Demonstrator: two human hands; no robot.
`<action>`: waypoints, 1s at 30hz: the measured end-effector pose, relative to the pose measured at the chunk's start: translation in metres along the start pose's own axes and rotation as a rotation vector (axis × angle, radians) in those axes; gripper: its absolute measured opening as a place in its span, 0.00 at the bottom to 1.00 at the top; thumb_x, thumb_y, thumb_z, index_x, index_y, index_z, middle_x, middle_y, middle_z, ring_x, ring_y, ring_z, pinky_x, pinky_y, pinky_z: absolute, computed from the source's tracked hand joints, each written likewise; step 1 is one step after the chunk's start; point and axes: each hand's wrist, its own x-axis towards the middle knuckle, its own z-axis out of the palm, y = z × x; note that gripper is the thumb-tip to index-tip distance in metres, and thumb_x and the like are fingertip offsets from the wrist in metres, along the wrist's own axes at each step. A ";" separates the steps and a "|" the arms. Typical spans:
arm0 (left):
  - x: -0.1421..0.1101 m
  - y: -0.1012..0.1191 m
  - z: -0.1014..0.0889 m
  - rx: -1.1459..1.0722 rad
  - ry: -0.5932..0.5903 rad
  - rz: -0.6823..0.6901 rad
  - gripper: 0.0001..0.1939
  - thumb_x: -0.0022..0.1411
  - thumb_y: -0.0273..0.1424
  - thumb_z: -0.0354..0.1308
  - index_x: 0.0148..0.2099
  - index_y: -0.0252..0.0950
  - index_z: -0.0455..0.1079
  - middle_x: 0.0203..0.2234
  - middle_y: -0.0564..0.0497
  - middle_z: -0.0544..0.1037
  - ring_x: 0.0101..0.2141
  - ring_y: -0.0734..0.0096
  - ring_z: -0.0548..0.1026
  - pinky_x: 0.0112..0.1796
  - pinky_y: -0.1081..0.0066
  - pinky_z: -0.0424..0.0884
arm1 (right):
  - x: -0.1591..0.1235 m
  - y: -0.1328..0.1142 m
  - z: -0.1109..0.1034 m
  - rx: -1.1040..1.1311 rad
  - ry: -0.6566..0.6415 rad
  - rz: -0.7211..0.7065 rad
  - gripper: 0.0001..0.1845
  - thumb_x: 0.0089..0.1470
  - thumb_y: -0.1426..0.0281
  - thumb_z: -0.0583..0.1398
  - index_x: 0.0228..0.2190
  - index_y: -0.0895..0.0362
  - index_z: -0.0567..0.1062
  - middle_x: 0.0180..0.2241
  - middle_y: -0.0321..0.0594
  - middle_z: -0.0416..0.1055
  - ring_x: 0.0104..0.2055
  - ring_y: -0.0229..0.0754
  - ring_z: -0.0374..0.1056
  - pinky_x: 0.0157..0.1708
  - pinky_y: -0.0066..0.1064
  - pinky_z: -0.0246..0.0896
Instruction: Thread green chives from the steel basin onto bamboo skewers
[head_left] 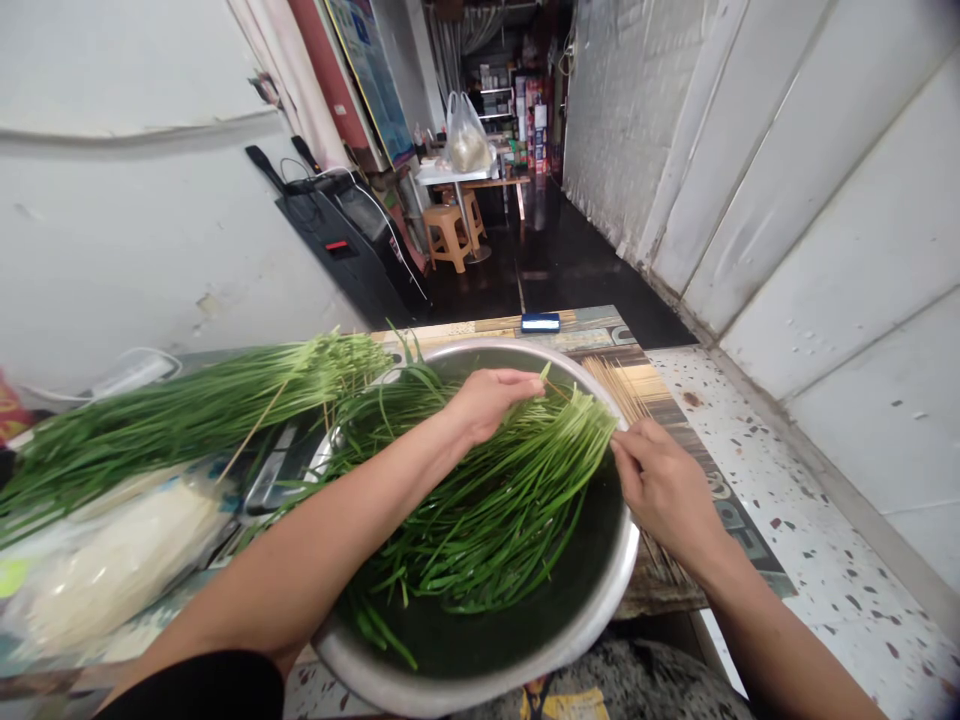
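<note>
A large metal basin [626, 570] holds a mass of long green garlic chives [510, 520], their pale cut ends gathered toward the right rim. My left hand [487, 400] reaches over the basin with thumb and fingers pinched on a chive, whose pale green tip pokes out above the fingertips. A thin brownish line, perhaps a skewer, shows just right of those fingertips. At the right rim my right hand [660, 480] is closed in a pinch beside the pale ends; what lies between its fingers is hidden. Thin wooden skewers [615, 385] lie on the table behind this hand.
More chives [187, 410] are heaped left of the basin, with skewers among them. A plastic bag of whitish food [120, 560] lies in front of that heap. A small lit device [540, 322] sits at the table's [600, 325] far edge. Stools [448, 238] stand beyond.
</note>
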 end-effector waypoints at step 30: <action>0.015 0.015 -0.044 1.320 0.086 0.398 0.07 0.48 0.29 0.60 0.20 0.34 0.72 0.22 0.45 0.73 0.32 0.60 0.70 0.40 0.67 0.60 | 0.000 0.001 0.002 0.101 0.050 0.004 0.16 0.60 0.67 0.49 0.28 0.57 0.72 0.27 0.39 0.64 0.30 0.38 0.62 0.32 0.29 0.56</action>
